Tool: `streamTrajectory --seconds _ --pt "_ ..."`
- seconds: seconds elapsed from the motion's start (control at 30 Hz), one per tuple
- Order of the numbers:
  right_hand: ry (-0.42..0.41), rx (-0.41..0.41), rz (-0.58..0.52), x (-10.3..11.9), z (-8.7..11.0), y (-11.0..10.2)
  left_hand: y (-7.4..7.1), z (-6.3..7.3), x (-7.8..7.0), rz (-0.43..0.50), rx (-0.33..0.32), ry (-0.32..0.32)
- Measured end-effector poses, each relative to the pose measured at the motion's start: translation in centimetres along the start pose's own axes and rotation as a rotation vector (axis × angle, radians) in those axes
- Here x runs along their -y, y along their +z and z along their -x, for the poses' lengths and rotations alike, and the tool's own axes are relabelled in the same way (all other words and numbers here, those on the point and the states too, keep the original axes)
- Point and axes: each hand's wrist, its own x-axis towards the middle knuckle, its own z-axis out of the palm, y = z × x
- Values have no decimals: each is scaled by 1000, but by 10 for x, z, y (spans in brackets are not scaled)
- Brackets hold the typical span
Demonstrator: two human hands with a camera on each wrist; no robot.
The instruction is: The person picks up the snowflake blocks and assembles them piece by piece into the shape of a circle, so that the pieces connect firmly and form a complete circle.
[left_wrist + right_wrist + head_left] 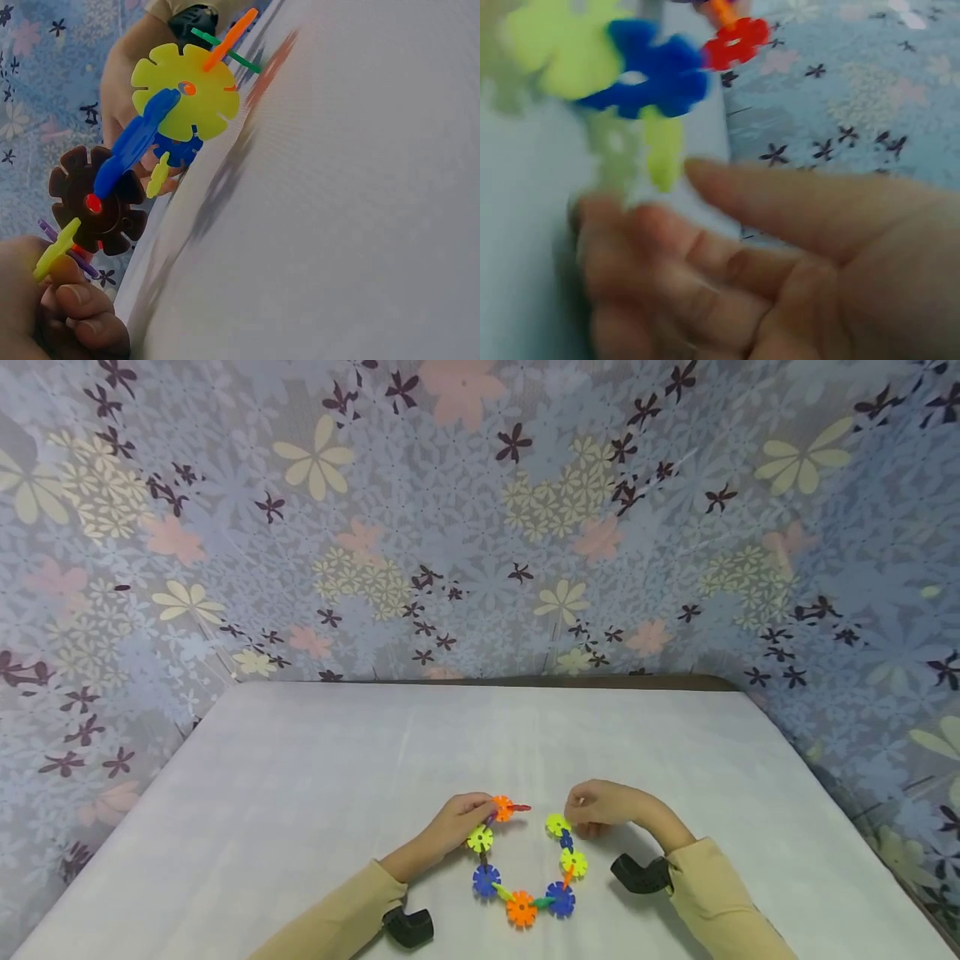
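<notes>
A chain of interlocking flower-shaped plastic discs forms an open loop on the white tabletop. My left hand grips its upper left end, fingers curled at the purple disc between a yellow disc and an orange disc. From that orange disc a red disc sticks out edge-on. Across the gap, my right hand is beside the other end, at a yellow disc. In the right wrist view its blurred fingers and thumb stand apart, with the end yellow disc just beyond the thumb tip.
The loop's near side has an orange disc between two blue discs, close to the forearms. Black wrist cameras jut from both sleeves. A white cloth covers the table, and flower-patterned fabric hangs behind and along the sides.
</notes>
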Motion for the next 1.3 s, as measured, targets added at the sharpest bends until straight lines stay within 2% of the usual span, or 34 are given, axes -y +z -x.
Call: streamTrajectory --seconds 0.07,0.13,0.3,0.47,0.67,0.87,1.1,1.3 --pt "24 55 -57 -4 -1 1 0 0 0 4 -3 2" --pt "12 82 -157 -8 -3 3 0 0 2 9 -1 8" --pt "-107 104 -306 -17 -11 9 0 -5 19 7 -5 11" --pt "-214 56 -285 -16 -17 14 0 -8 31 7 -12 5" --pt "-303 11 -268 -13 -18 18 -1 -9 32 21 -12 -7" --pt "-366 21 -289 -12 -15 16 -1 -8 28 29 -14 -18" --pt "-367 5 -297 -12 -17 19 -2 0 2 22 28 8" --pt "-399 -11 -308 -13 -21 24 -2 1 0 9 52 22"
